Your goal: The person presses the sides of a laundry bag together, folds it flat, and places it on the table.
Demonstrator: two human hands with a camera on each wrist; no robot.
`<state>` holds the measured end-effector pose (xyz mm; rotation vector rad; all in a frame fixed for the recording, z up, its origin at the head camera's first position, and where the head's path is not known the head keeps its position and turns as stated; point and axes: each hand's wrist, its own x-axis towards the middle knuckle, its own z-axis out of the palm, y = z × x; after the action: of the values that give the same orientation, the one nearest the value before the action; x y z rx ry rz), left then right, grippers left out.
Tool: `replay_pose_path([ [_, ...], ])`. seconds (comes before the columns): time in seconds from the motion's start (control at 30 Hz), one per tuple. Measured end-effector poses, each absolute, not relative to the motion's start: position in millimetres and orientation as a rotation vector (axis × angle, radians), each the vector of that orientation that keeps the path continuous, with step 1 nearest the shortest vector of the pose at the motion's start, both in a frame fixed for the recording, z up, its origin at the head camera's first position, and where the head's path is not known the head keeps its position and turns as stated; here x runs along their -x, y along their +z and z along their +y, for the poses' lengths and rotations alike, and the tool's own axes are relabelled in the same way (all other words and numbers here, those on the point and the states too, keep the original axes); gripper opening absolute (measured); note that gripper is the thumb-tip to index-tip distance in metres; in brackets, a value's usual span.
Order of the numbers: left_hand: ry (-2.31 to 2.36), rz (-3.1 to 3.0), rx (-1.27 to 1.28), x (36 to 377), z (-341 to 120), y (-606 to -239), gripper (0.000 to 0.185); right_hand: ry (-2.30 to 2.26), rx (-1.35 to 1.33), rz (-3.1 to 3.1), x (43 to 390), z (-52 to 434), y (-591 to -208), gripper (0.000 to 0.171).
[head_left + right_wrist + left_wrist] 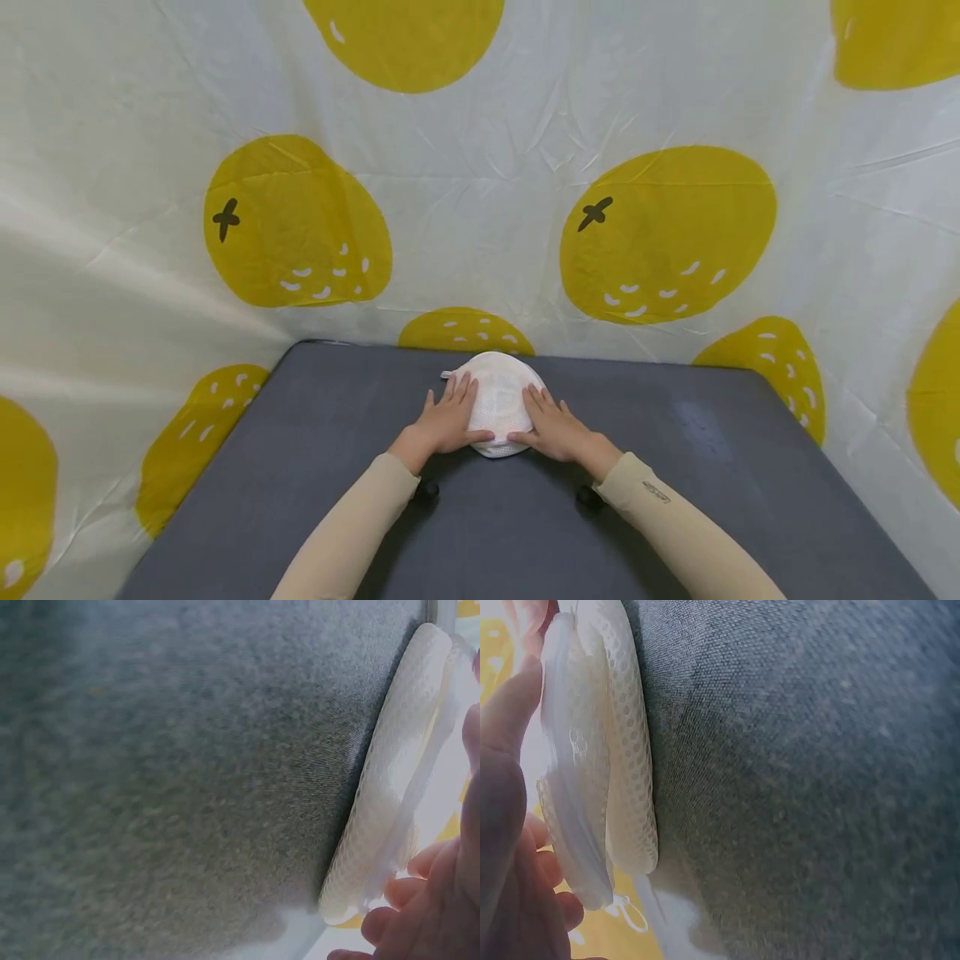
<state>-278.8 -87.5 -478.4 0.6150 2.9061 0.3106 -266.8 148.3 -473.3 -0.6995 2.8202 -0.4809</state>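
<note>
Sleeves: beige, nearest the camera.
Left hand: flat, fingers straight, pressing mesh pad.
Right hand: flat, pressing the pad's other side.
Pad: between both hands on grey table.

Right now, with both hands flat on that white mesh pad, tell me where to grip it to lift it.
Pinch the near rim of the pad, coming from the front between the left hand and right hand. It lies flat on the grey table, domed on top, so only its thin layered edge probably offers fingers a hold.
</note>
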Motion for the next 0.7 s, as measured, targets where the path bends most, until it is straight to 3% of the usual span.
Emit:
replay_pose_path([
  [0.43,0.354,2.984,-0.675,277,-95,-473,0.084,-0.481,0.75,2.874,265,162,-466,0.084],
  [0.7,0.372,3.153,-0.575,276,-94,-472,0.068,-0.492,0.735,3.059,266,160,-468,0.084],
])
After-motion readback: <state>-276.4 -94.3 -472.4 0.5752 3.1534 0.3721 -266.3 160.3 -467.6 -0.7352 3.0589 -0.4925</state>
